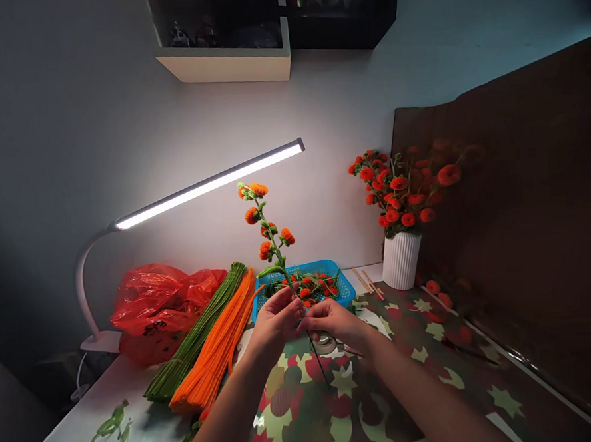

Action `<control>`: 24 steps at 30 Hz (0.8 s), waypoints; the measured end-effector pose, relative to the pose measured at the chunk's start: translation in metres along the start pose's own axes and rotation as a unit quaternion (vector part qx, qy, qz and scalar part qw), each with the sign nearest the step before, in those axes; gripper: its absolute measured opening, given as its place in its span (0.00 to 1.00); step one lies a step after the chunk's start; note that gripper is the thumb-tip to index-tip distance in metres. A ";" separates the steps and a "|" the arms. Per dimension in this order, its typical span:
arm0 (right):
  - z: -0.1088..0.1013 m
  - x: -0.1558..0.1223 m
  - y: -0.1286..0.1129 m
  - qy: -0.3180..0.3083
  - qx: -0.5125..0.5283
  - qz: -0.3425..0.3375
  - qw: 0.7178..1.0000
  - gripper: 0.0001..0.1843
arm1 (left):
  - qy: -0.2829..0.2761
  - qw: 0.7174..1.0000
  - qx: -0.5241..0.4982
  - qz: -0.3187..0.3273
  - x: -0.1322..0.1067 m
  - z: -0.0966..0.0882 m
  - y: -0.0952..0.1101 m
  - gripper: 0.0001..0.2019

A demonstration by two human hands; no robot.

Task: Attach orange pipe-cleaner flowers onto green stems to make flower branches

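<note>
My left hand (pixel 276 317) and my right hand (pixel 331 320) meet above the table, both pinched on a tall green stem (pixel 272 239) that stands nearly upright. Small orange pompom flowers and green leaves run up the stem to its tip near the lamp bar. A thin dark wire end (pixel 320 363) hangs below my hands. Just behind them sits a blue basket (pixel 343 286) holding several more orange flower pieces.
Bundles of green (pixel 202 330) and orange pipe cleaners (pixel 218 352) lie at left beside a red plastic bag (pixel 155 303). A white desk lamp (pixel 208 184) arches over. A white ribbed vase (pixel 401 260) of orange flowers stands at right by a dark board (pixel 526 220).
</note>
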State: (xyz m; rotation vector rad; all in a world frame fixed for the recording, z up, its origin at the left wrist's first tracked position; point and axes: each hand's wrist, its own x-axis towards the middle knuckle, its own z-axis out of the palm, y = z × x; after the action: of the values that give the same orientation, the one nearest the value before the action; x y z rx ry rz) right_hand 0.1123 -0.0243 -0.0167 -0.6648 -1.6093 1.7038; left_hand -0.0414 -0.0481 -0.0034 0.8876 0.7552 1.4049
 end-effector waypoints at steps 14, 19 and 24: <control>-0.001 0.002 0.004 -0.016 -0.004 -0.019 1.000 0.21 | 0.043 0.999 -0.026 -0.006 0.000 0.006 0.001 0.19; -0.001 0.001 0.005 -0.062 0.005 -0.039 0.997 0.19 | 0.031 0.998 -0.048 0.037 -0.003 0.007 0.012 0.13; 0.002 -0.003 0.006 -0.108 0.007 -0.047 0.993 0.16 | -0.012 0.988 -0.150 0.032 -0.005 0.007 0.027 0.04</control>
State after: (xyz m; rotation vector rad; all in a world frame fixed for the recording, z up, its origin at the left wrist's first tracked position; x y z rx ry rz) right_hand 0.1114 -0.0278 -0.0223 -0.4007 -1.7444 1.7643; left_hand -0.0483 -0.0541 0.0231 0.6955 0.4830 1.5140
